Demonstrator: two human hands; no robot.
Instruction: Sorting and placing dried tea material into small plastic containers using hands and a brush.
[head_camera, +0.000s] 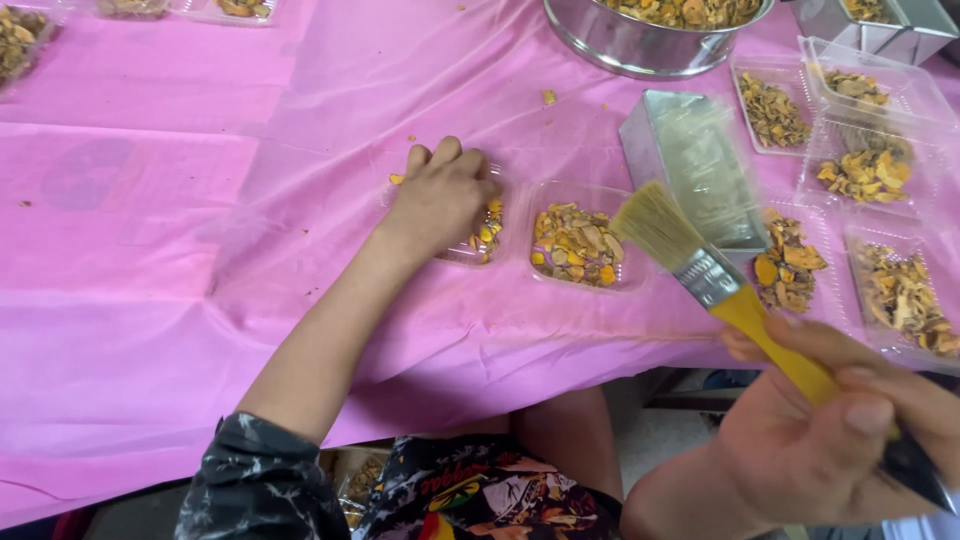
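My left hand (440, 195) rests fingers-down on a small clear plastic tray (490, 240) of orange and brown dried pieces, covering most of it. Just right of it sits a second clear tray (580, 245) filled with the same dried pieces. My right hand (840, 440) grips the yellow handle of a flat paintbrush (700, 260), held over the table's near edge with the pale bristles pointing up-left beside that second tray.
A pink plastic sheet (200, 200) covers the table. An open rectangular metal tin (695, 165) stands behind the brush. A large steel bowl (640, 40) of dried pieces sits at the back. Several more filled clear trays (870, 170) crowd the right side.
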